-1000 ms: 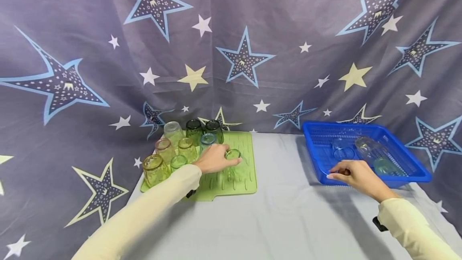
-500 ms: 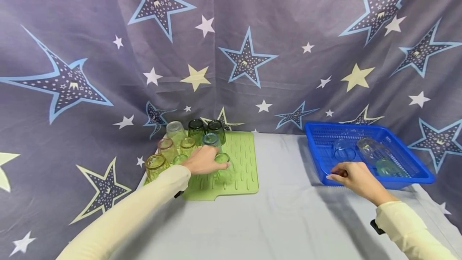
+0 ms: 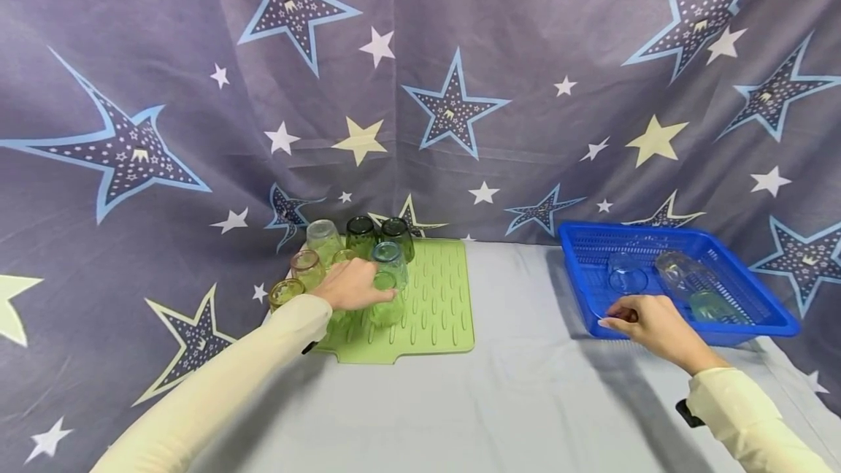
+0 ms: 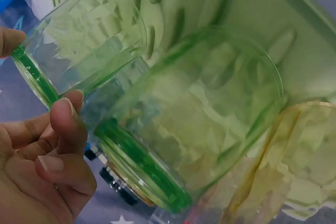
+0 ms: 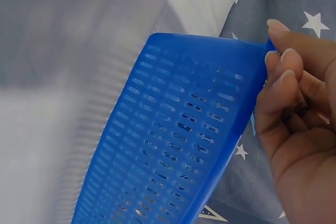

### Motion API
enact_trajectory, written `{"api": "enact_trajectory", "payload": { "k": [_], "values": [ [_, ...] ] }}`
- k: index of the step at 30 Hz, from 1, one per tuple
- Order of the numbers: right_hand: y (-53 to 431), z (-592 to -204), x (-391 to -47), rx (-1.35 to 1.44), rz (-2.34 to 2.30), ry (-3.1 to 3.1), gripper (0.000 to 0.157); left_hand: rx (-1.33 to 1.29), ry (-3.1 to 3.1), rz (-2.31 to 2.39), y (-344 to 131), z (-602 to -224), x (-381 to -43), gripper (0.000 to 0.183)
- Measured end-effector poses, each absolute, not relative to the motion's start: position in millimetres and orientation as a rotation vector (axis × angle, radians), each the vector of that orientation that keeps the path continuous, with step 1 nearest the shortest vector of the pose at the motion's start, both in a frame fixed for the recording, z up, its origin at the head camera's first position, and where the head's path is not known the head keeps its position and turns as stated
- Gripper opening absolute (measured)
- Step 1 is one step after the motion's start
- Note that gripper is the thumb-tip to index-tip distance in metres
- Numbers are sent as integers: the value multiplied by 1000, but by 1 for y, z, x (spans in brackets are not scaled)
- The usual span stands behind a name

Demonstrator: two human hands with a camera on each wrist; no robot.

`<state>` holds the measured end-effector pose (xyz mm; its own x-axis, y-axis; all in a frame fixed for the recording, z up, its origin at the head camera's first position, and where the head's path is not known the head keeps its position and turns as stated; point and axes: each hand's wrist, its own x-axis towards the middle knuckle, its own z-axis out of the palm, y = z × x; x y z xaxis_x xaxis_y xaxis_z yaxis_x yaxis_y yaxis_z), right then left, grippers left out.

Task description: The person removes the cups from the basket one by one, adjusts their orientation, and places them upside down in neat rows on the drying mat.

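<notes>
My left hand (image 3: 351,285) pinches a light green glass (image 3: 388,309) by its base end, upside down over the front of the green drying mat (image 3: 434,312). In the left wrist view the finger and thumb are at the thick green base of this glass (image 4: 89,45). A second green glass (image 4: 194,114) is right beside it there; in the head view my hand mostly hides it. Just behind the held glass stands a blue glass (image 3: 390,260). My right hand (image 3: 653,323) pinches the rim of the blue plastic basket (image 5: 173,129) at its near left corner.
Upside down on the mat's left stand a clear glass (image 3: 324,239), a pink glass (image 3: 306,267), an amber glass (image 3: 285,292) and dark glasses (image 3: 361,236). Inside the basket lie several glasses, including a bluish one (image 3: 627,277) and a green one (image 3: 712,309). A starry curtain (image 3: 525,130) hangs behind.
My left hand has moved left across the mat with the green glass, close up to the other glasses. My right hand has stayed on the basket rim.
</notes>
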<state>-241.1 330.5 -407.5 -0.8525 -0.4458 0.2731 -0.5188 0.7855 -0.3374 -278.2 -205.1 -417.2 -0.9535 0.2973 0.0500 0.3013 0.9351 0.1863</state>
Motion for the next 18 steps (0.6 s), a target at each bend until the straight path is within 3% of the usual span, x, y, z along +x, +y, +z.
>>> {"api": "enact_trajectory", "payload": {
  "k": [18],
  "values": [
    [331,-410,-240,723,618,-2790,10,-456,-3158,-172,-209,-418,-282,59]
  ]
}}
